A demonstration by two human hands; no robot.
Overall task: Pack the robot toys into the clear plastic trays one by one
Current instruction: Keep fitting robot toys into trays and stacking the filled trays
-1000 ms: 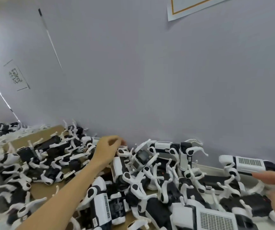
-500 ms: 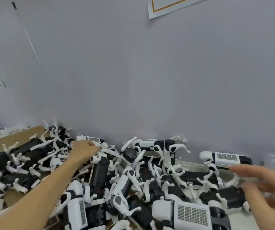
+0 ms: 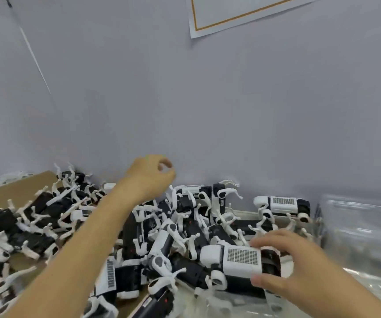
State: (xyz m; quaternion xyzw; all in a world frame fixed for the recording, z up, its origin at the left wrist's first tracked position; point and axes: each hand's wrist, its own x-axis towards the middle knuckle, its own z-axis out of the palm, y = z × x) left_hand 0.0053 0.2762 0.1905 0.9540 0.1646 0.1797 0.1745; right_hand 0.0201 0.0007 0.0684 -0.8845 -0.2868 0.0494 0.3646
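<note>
Black-and-white robot toys heaped along a grey wall, with 2 bare hands over the pile.

From left: toys lie tangled on a brown cardboard sheet [image 3: 12, 191]; the left hand [image 3: 148, 177] hangs above them, fingers curled, holding nothing. The right hand [image 3: 286, 265] clamps thumb and fingers on a robot toy [image 3: 237, 260] with a white grille panel. Clear plastic trays [image 3: 359, 228] stand blurred at far right. The wall notice [image 3: 242, 10] shows no legible writing.

no legible text, wall sign [image 3: 242, 12] blank-looking, toy labels [image 3: 110, 274] too blurred
</note>
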